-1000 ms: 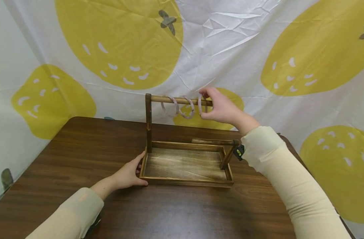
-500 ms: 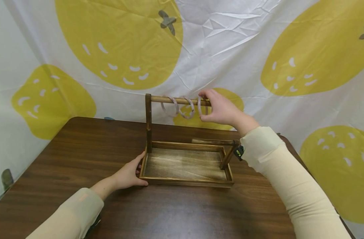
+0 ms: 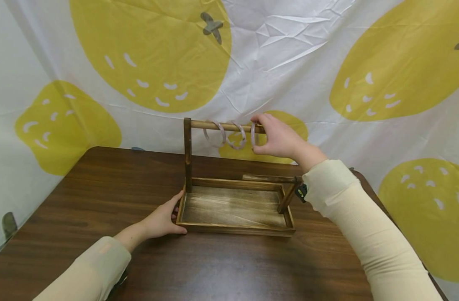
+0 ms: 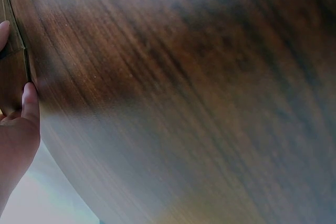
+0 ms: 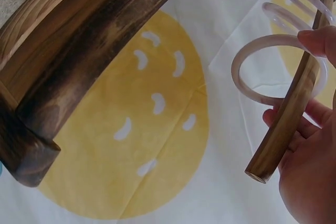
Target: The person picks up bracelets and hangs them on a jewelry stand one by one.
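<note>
My left hand [image 3: 159, 219] grips the left end of a brown wooden tray stand [image 3: 237, 230], thumb at its front corner. Its upper bar [image 3: 203, 124] runs rightward from a tall post and ends free. Near that free end my right hand [image 3: 279, 136] pinches a pale lilac bangle [image 5: 237, 72] between thumb and fingers. The bar passes through this bangle, as the right wrist view shows. Two similar bangles, a middle one [image 3: 243, 137] and a left one [image 3: 223, 134], hang on the bar farther toward the post.
A lower bar [image 3: 268, 179] points leftward from a short post on the tray's right side. The stand rests on a dark wooden table [image 3: 221, 267]. Behind it hangs a white cloth [image 3: 285, 79] printed with yellow fruit.
My right hand has come down slightly, and the pinched bangle has turned more edge-on to the head view. The left hand, stand and other bangles stay put.
</note>
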{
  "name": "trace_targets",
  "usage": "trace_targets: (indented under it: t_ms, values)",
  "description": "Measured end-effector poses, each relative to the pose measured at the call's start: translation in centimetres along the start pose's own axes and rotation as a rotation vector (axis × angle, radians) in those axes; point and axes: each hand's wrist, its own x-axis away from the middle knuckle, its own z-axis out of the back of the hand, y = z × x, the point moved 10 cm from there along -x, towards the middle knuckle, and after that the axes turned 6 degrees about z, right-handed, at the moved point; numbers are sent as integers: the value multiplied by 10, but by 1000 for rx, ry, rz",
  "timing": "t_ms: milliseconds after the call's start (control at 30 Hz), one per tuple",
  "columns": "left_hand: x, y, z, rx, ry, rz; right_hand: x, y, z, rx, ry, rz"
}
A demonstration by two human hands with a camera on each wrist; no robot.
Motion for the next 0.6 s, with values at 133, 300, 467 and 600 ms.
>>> trace_targets:
  t_ms: [133, 300, 467, 600]
  values:
    - [-2, -4, 0, 12, 1, 37, -1, 0, 0, 4, -2, -2]
    - [-3, -6, -1, -4, -1, 58, -1, 0, -1, 7, -7, -5]
    - [-3, -6, -1, -13, 1, 62, -1, 1, -3, 3, -21, -14]
    - [-3, -6, -1, -7, -2, 57, -1, 1, -4, 0, -28, -22]
